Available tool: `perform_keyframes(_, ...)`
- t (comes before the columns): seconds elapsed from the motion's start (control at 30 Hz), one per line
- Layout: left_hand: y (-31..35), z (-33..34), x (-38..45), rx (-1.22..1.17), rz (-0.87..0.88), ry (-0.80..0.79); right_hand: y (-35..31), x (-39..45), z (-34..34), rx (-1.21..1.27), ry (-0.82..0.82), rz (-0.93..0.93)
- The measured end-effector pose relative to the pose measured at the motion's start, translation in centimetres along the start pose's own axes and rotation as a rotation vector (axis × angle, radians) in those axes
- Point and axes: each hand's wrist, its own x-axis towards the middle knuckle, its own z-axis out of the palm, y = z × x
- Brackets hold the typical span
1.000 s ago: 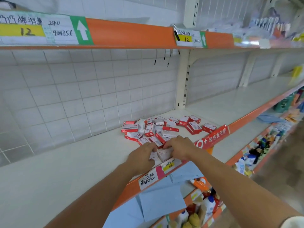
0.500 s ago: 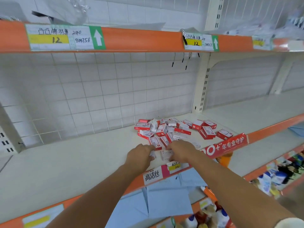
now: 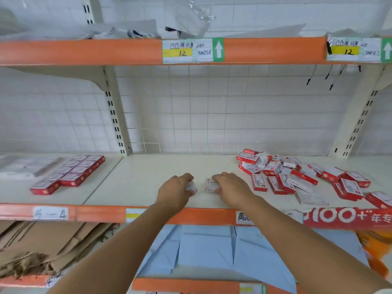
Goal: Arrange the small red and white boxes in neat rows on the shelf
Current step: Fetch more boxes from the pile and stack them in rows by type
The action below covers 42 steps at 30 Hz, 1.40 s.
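Left hand (image 3: pixel 174 190) fingers curl around one small box (image 3: pixel 191 186). Right hand (image 3: pixel 231 188) fingers clamp another box (image 3: pixel 211 184), long axis front-to-back on the shelf (image 3: pixel 137 179).

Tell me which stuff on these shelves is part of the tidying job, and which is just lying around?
Part of the job:
left hand holding a small box
right hand holding another box
messy pile of boxes
neat rows of boxes
shelf

Just lying around:
flattened cardboard
blue paper
price labels

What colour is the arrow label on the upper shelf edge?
Green with a white up arrow, clearest in the head view.
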Motion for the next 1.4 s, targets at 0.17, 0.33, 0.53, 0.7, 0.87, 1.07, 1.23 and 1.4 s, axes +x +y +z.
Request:
perform_keyframes(0.17,-5.1,-3.0,-3.3,0.014,-0.146,0.074,-5.9,1.5,1.2,0.011,-0.006,-0.103)
perform_keyframes(0.33,-11.0,-6.6,-7.6,0.041,-0.224,0.126,-13.8,3.0,2.5,0.062,0.008,-0.201)
perform_keyframes(0.53,-19.8,-11.0,-14.8,0.124,-0.310,0.151,-25.4,3.8,5.0,0.099,-0.021,-0.284)
perform_keyframes(0.7,-26.8,-14.9,-19.2,0.131,-0.355,0.179,-34.7,4.3,7.4,0.140,-0.011,-0.375)
perform_keyframes(0.87,-32.3,-17.1,-21.5,0.131,-0.390,0.211,-41.1,5.7,9.0,0.130,-0.029,-0.442)
perform_keyframes(1.07,-37.7,-18.9,-20.8,0.134,-0.417,0.237,-46.4,9.8,9.5,0.127,-0.007,-0.482)
perform_keyframes(1.23,-41.2,-20.8,-18.2,0.178,-0.422,0.294,-49.6,14.0,10.0,0.161,0.032,-0.503)
perform_keyframes(1.4,-44.1,-22.9,-14.8,0.172,-0.446,0.319,-52.3,17.4,10.2,0.190,0.015,-0.512)
